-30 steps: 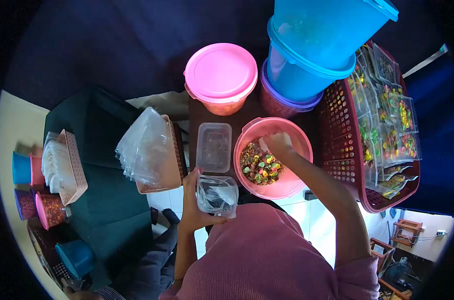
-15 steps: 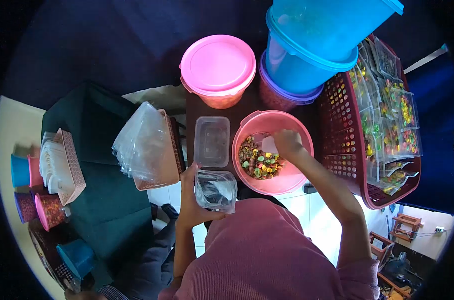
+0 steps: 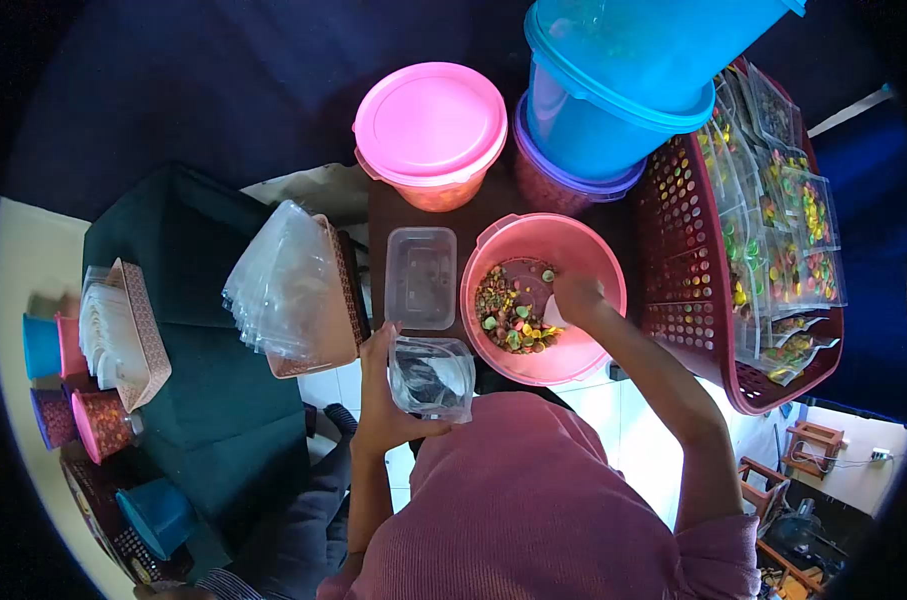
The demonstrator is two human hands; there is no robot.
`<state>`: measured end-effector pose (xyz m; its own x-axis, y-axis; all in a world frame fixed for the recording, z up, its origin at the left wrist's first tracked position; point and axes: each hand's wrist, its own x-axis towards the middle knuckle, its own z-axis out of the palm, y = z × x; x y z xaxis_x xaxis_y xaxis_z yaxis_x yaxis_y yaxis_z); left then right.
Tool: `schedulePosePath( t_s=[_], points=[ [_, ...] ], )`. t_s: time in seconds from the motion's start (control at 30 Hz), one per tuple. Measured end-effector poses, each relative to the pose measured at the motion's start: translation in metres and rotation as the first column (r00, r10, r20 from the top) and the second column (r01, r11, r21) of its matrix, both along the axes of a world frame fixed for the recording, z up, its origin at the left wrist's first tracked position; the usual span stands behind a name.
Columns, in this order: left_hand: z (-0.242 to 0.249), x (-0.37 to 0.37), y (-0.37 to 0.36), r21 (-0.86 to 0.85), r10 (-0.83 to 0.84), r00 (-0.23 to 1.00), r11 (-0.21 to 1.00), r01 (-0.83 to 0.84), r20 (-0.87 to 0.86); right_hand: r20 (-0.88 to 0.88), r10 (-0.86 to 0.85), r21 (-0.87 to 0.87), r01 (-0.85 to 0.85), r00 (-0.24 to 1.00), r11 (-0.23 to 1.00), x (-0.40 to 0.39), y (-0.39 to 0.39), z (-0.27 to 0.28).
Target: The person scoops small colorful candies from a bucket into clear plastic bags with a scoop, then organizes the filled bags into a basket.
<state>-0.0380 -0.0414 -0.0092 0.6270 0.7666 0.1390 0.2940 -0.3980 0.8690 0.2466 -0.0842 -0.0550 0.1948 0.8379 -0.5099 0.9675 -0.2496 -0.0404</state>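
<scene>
My left hand [image 3: 376,402] grips a clear plastic bag [image 3: 431,380] by its sides, in front of my body, and the bag's mouth stands open upward. My right hand [image 3: 578,300] reaches inside a pink tub [image 3: 605,345], with fingers closed around the handle of a small white scoop [image 3: 553,313]. Beside the scoop, small green, yellow and brown snack pieces [image 3: 513,325] lie on the tub's bottom, mostly to the left. The scoop's handle is hidden in my right hand.
A clear plastic box [image 3: 421,278] stands left of the tub. Behind are a pink-lidded bucket [image 3: 431,125] and stacked blue buckets [image 3: 613,120]. At right, a maroon basket [image 3: 678,290] holds filled bags. At left, a basket [image 3: 313,362] holds clear bags [image 3: 283,285]. Another person's leg [image 3: 303,530] shows lower left.
My right hand and the scoop have moved slightly toward me inside the tub. The snack pieces have shifted, baring more of the tub's bottom. My left hand keeps holding the bag in place.
</scene>
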Motion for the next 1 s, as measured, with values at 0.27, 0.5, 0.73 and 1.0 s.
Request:
schedulePosePath(
  t_s=[0.27, 0.5, 0.73, 1.0],
  points=[
    [0.0, 0.002, -0.001, -0.006, 0.007, 0.999, 1.0, -0.008, -0.052, -0.307, -0.069, -0.149, 0.024, 0.949, 0.989, -0.001, 0.017, -0.003],
    [-0.002, -0.001, -0.002, -0.021, 0.021, 1.0, 1.0, -0.021, -0.021, -0.379, -0.016, -0.113, -0.029, 0.925, 0.993, -0.002, 0.023, -0.019],
    [-0.008, -0.005, -0.003, -0.024, 0.006, 0.999, 1.0, -0.007, -0.049, -0.387, 0.13, 0.151, -0.076, 0.913, 0.986, -0.012, 0.022, -0.033],
    [-0.007, -0.003, -0.004, -0.022, 0.023, 1.0, 0.999, -0.023, -0.013, -0.156, 0.205, 0.025, -0.203, 0.966, 0.979, -0.035, 0.005, -0.017]
  ],
)
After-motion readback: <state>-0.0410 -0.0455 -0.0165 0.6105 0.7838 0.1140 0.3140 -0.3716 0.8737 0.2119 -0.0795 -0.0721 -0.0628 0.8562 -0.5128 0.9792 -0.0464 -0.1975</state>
